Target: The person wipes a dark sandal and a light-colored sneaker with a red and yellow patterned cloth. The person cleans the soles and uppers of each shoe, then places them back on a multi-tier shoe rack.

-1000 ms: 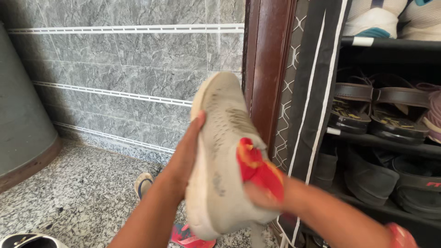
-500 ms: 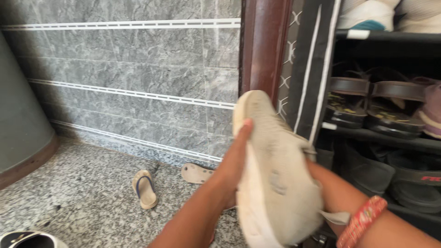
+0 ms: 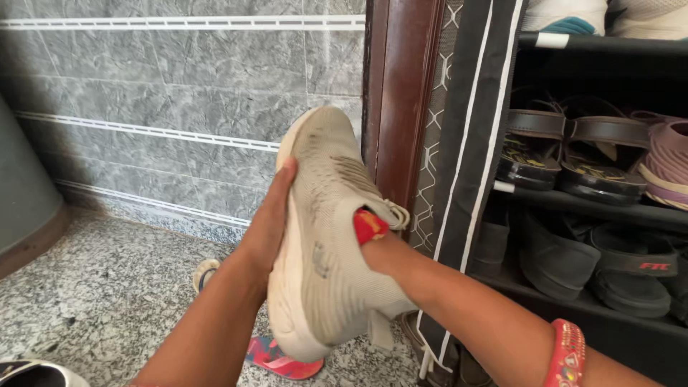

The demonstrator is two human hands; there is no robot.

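A dirty beige knit sneaker (image 3: 322,236) with a pale sole is held up, toe pointing upward, in front of the grey tiled wall. My left hand (image 3: 269,226) grips it along the sole edge, thumb near the toe. My right hand (image 3: 376,247) presses a red cloth (image 3: 368,225) against the shoe's upper near the opening; most of the cloth is hidden under the hand. A red beaded bangle (image 3: 566,355) sits on my right wrist.
A black fabric shoe rack (image 3: 494,107) stands at right with brown sandals (image 3: 573,154), dark shoes (image 3: 566,261) and white sneakers (image 3: 566,18) on its shelves. A brown door frame (image 3: 394,93) is beside it. A pink flip-flop (image 3: 276,356) and a beige slipper (image 3: 203,272) lie on the granite floor.
The sneaker has swung back up and to the left. The red cloth, hidden half a second ago, shows again under my right hand against the shoe's upper.
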